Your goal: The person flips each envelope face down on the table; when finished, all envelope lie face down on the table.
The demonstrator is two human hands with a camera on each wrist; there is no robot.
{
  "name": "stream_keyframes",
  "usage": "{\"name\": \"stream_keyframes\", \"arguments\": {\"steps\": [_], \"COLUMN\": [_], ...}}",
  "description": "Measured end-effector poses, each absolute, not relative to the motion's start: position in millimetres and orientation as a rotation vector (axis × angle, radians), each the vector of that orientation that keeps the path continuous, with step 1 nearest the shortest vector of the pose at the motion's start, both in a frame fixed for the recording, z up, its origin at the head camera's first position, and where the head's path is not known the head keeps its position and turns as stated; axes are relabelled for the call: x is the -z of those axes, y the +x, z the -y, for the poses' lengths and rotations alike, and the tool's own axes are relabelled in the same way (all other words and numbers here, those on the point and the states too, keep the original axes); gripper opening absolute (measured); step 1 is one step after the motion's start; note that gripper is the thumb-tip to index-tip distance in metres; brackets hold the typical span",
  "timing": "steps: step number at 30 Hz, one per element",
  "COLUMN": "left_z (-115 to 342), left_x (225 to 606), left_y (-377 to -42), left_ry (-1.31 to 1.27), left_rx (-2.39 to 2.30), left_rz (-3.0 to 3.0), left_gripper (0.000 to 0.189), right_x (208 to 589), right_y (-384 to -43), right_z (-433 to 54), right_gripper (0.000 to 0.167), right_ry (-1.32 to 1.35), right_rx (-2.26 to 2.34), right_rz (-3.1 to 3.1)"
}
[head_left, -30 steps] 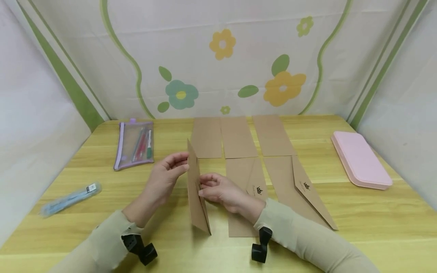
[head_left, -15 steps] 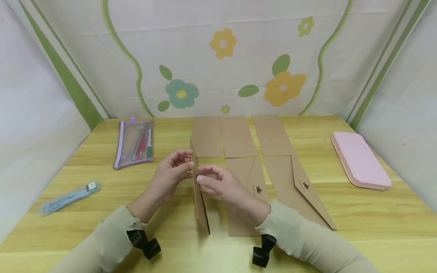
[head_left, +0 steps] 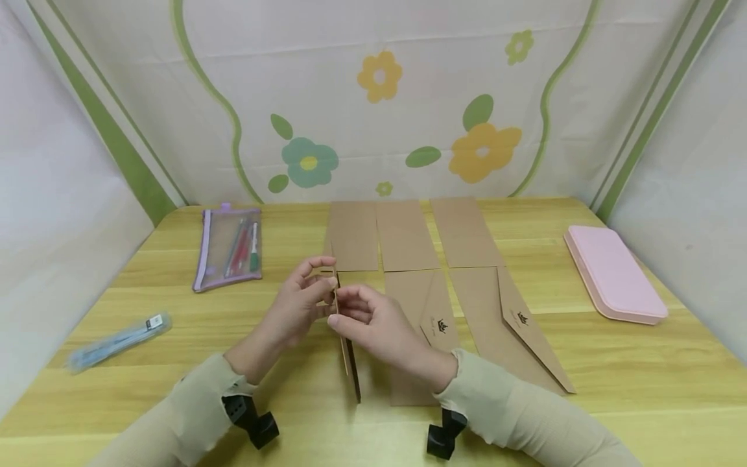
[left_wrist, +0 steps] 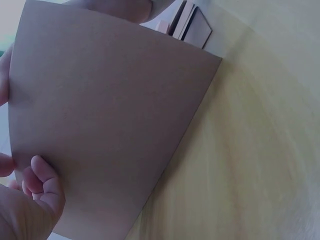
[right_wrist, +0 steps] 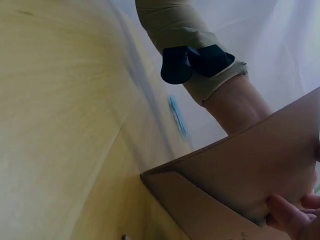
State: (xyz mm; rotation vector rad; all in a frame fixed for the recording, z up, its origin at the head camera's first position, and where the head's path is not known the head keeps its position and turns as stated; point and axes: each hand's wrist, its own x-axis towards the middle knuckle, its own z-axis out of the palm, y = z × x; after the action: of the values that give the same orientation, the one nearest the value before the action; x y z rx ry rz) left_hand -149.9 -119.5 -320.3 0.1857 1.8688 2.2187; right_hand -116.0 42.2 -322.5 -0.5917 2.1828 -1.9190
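Note:
A brown kraft envelope [head_left: 350, 363] stands nearly edge-on between my hands, its lower end near the table. My left hand [head_left: 297, 305] pinches its upper part, thumb on the near edge and fingers behind. From the other side my right hand [head_left: 379, 324] holds the envelope at the same edge with thumb and bent fingers. The left wrist view shows the plain broad face of the envelope [left_wrist: 110, 100], with the left hand [left_wrist: 32, 200] at its edge. In the right wrist view, a pointed flap [right_wrist: 200, 200] angles away from the body beside the right thumb.
Several more envelopes lie flat in two rows, including one with a crown-printed flap [head_left: 522, 318]. A mesh pencil pouch [head_left: 230, 250] with pens lies at back left, a blue clear-wrapped packet [head_left: 119, 342] at left, and a pink case [head_left: 618, 272] at right.
The envelope has turned from showing its face to nearly edge-on. My right hand let go of the flap side, rose slightly, and closed onto the edge beside my left hand.

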Motion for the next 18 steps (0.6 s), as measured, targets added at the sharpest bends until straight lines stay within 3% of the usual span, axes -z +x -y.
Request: {"name": "stream_keyframes", "arguments": {"steps": [18], "left_z": [114.7], "left_x": [324.9], "left_y": [-149.7], "left_ry": [0.248], "left_rx": [-2.278], "left_rz": [-1.798], "left_gripper": [0.029], "right_x": [321.0], "right_y": [-115.4], "right_z": [-46.7], "right_gripper": [0.039], "right_ry": [-0.875], "right_rx": [1.561], "right_rz": [-2.662]}}
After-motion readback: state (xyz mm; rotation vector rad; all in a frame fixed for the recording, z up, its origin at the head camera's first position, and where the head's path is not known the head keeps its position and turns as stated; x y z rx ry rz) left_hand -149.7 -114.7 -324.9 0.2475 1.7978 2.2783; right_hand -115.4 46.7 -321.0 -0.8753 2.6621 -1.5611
